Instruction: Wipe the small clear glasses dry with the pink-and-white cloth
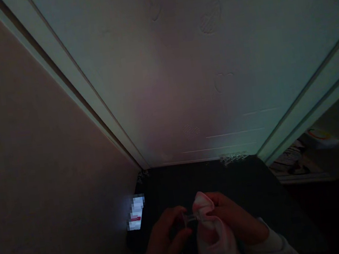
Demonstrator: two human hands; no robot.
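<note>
In the dim head view, my left hand (167,237) pinches the flared end of a small clear object (190,217) between thumb and fingers. The other end of this object meets a pink and white cloth (216,235). My right hand (236,218) grips the cloth from the right side, its fingers partly hidden behind the folds. The cloth hangs down toward the bottom edge of the view. Both hands are close together above a dark surface (171,189).
A lit screen (136,212) lies at the dark surface's left edge, beside a wall (51,159). Ahead stands a pale panel (182,79) with embossed shapes. Small ring-like items (234,158) lie at its base. Printed items (295,160) are at the right.
</note>
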